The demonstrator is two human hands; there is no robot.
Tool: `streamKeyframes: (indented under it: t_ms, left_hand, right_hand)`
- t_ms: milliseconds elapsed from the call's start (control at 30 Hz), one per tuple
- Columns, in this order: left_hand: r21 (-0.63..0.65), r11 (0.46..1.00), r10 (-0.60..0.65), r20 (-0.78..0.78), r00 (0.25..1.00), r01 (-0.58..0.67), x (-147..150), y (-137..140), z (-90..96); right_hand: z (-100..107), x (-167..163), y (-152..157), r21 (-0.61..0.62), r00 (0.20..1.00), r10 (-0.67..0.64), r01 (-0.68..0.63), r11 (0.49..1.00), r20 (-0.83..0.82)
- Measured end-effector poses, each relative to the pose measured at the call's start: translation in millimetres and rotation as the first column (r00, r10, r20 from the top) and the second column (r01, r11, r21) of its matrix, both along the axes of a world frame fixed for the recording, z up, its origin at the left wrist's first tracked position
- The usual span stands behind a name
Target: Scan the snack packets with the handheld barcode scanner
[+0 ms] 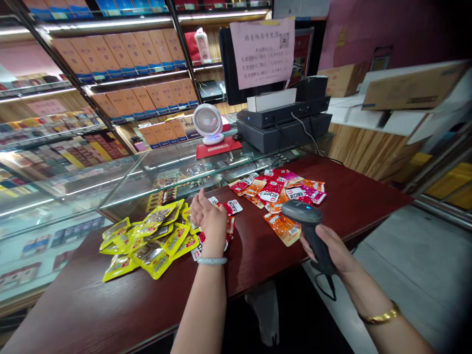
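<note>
My right hand (334, 248) grips the handle of a dark barcode scanner (302, 212), whose head shows a small blue light. Beneath and beyond the scanner lies a pile of red, orange and pink snack packets (273, 189), with an orange packet (282, 228) nearest me. My left hand (208, 214) hovers with loosely bent fingers over a few red and white packets (231, 207), partly hiding them. Whether it touches them I cannot tell; nothing shows in its grasp. Directly left of it, yellow snack packets with clear windows (151, 248) lie heaped together.
The packets rest on a dark red tabletop (254, 265). Behind it stand a glass display case (121, 179), a white fan (208, 124) on a red mat, and a black cash drawer (273, 137) under a monitor with a pink notice (263, 54). Cardboard boxes (413, 86) sit at right.
</note>
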State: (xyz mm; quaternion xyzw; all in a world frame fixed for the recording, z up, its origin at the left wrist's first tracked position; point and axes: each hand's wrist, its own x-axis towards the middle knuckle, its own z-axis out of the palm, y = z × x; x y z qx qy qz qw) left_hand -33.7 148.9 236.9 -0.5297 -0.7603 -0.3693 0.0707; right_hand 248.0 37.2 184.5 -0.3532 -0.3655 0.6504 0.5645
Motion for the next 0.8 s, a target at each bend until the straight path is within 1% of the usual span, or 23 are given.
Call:
streamKeyframes:
  t_ms: [33,67,100,133,167,200,233,267,367,433,500,567,600,700,767,800]
  left_hand:
    - [0.002,0.998,-0.064,-0.035,0.997,0.064,6,-2,-2.4]
    - [-0.035,0.986,-0.167,-0.064,0.984,0.165,14,-4,-5.7]
    - [-0.104,0.955,-0.285,-0.084,0.955,0.276,23,-6,-9.5]
    - [-0.191,0.907,-0.396,-0.09,0.914,0.374,34,-7,-13.4]
    - [-0.282,0.849,-0.485,-0.083,0.87,0.447,44,-8,-17.3]
    - [-0.362,0.794,-0.545,-0.069,0.836,0.488,55,-9,-20.7]
    - [-0.426,0.753,-0.577,-0.057,0.815,0.502,66,-9,-23.6]
    - [-0.473,0.724,-0.593,-0.054,0.804,0.502,76,-9,-25.9]
    - [-0.548,0.684,-0.612,-0.072,0.787,0.482,97,-6,-28.5]
    - [-0.591,0.649,-0.623,-0.053,0.78,0.479,101,-4,-27.3]
    - [-0.608,0.62,-0.619,0.01,0.785,0.497,96,-5,-24.6]
    - [-0.58,0.613,-0.59,0.116,0.799,0.537,81,-8,-21.5]
    - [-0.544,0.625,-0.569,0.173,0.804,0.56,72,-11,-20.1]
    - [-0.412,0.701,-0.498,0.301,0.813,0.582,39,-20,-17.9]
    - [-0.355,0.748,-0.451,0.348,0.822,0.561,20,-25,-18.4]
    - [-0.338,0.763,-0.433,0.364,0.825,0.55,13,-26,-19.2]
  right_hand:
    - [-2,2,-3,0.003,1.0,0.001,-0.001,1.0,-0.002]
    - [-4,4,-6,0.004,1.0,0.002,-0.002,1.0,-0.009]
    - [-6,6,-9,0.007,1.0,0.007,-0.007,1.0,-0.018]
    - [-8,7,-12,0.011,1.0,0.008,-0.008,1.0,-0.027]
    - [-9,8,-14,0.014,0.999,0.006,-0.005,1.0,-0.033]
    - [-11,9,-16,0.015,0.999,0.001,0.0,1.0,-0.037]
    - [-12,9,-18,0.016,0.999,-0.006,0.007,1.0,-0.039]
    - [-12,10,-19,0.018,0.999,-0.011,0.012,1.0,-0.039]
    - [-14,10,-22,0.028,1.0,-0.008,0.008,1.0,-0.028]
    - [-15,10,-23,0.038,1.0,-0.001,0.001,0.999,-0.007]
    - [-15,10,-25,0.035,1.0,0.007,-0.008,0.999,0.018]
    - [-13,10,-29,0.015,0.999,0.018,-0.018,1.0,0.042]
    - [-12,9,-31,0.001,0.998,0.028,-0.028,1.0,0.055]
    - [-8,3,-35,-0.031,0.991,0.084,-0.081,0.996,0.099]
    - [-5,-5,-35,-0.035,0.984,0.126,-0.122,0.992,0.13]
    - [-4,-9,-34,-0.032,0.98,0.144,-0.141,0.99,0.138]
